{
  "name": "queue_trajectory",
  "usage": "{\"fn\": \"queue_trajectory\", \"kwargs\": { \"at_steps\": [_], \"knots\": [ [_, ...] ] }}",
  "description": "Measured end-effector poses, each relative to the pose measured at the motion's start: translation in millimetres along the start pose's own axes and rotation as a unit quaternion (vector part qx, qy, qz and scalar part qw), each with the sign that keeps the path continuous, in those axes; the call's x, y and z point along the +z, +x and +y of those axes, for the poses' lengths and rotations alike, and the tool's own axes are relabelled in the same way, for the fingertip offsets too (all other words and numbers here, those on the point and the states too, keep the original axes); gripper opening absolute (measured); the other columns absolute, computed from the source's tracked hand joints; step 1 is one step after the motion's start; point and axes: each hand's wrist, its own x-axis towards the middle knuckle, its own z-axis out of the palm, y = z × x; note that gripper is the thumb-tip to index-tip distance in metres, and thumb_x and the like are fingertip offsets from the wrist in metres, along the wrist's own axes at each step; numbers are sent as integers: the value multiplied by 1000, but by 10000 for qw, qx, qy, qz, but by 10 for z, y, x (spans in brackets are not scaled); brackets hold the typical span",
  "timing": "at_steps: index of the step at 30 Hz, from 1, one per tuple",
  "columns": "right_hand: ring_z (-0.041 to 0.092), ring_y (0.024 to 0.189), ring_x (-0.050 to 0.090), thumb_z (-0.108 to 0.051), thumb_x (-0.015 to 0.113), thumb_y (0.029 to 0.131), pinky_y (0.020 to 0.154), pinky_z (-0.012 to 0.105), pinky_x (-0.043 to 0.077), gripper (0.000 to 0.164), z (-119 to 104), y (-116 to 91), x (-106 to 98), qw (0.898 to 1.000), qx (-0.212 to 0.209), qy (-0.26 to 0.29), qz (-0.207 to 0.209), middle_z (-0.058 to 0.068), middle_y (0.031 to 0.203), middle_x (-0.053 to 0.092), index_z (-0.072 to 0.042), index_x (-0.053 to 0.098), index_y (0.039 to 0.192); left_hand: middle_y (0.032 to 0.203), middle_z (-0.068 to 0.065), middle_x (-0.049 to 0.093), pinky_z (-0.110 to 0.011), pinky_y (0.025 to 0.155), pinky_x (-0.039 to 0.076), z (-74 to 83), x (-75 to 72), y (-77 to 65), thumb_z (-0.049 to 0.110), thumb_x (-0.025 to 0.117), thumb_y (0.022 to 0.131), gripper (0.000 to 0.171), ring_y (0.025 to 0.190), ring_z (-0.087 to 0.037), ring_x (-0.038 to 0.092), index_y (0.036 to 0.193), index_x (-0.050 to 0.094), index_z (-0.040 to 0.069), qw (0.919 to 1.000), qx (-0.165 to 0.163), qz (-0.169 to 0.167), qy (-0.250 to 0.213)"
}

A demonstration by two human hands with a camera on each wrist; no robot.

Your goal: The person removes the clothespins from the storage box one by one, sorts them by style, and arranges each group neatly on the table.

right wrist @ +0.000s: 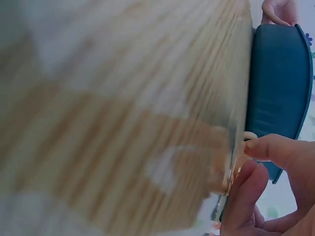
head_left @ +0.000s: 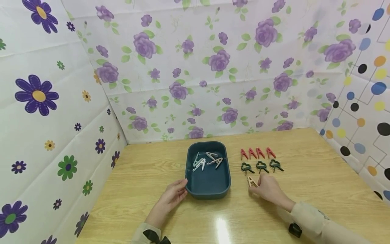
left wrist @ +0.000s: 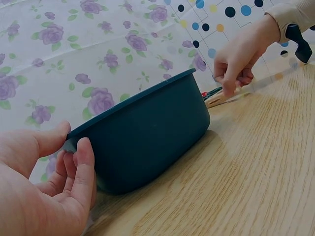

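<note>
A dark teal plastic bin [head_left: 208,183] stands on the table with several pale clothespins [head_left: 200,164] lying inside it. My left hand [head_left: 174,196] holds the bin's near left corner, thumb at the rim and fingers against the outer wall, as the left wrist view shows. To the right of the bin, my right hand [head_left: 269,189] pinches a beige clothespin [head_left: 251,182] at the tabletop. Just beyond that hand lies a row of dark green clips [head_left: 261,166], and behind them a row of red clothespins [head_left: 252,153].
The wooden table [head_left: 146,169] extends to both sides of the bin. Flowered cloth [head_left: 195,74] hangs along the back, with a daisy-patterned sheet [head_left: 45,135] on the left and a dotted one [head_left: 362,101] on the right.
</note>
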Motion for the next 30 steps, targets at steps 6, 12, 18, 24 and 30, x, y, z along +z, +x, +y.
{"fn": "queue_trajectory", "kwargs": {
  "at_steps": [6, 12, 18, 24, 30],
  "knots": [
    [2, 39, 20, -28, 77, 76, 39, 17, 19, 52, 17, -2, 11, 9997, 56, -44, -241, -11, 40, 26, -18, 36, 46, 86, 4, 57, -15, 71, 51, -7, -5, 1, 19, 61, 96, 48, 78, -5, 55, 131, 40, -6, 10000, -20, -10, -21],
    [5, 43, 22, -40, 77, 80, 41, 18, 21, 52, -15, 27, -99, 9998, -91, -73, -171, -8, 45, 29, -14, 39, 54, 84, 4, 57, -15, 70, 51, 7, 16, 0, 19, 63, 95, 42, 76, -5, 56, 125, 45, -4, 10000, -11, 7, -9],
    [12, 56, 51, -47, 68, 87, 53, 27, 43, 45, -102, 65, -225, 9996, -264, 47, -70, 3, 70, 60, -4, 57, 90, 80, 4, 59, -18, 68, 52, 24, 45, -17, 15, 66, 92, 24, 70, -6, 57, 107, 54, 2, 9993, 184, 271, 175],
    [10, 50, 50, -38, 64, 93, 48, 24, 41, 33, -163, 98, -156, 9978, -534, 378, 141, 2, 66, 62, -6, 61, 89, 78, 5, 59, -19, 68, 53, 24, 72, -43, 13, 65, 92, 15, 69, -6, 56, 101, 55, 6, 9987, 340, 323, 204],
    [15, 54, 57, -32, 58, 97, 46, 23, 40, 25, -257, 150, -52, 9931, -520, 1031, 194, 8, 70, 64, -7, 62, 96, 77, 6, 58, -19, 67, 53, 22, 68, -43, 12, 65, 92, 12, 68, -6, 56, 98, 55, 8, 9984, 401, 369, 120]
  ]
}}
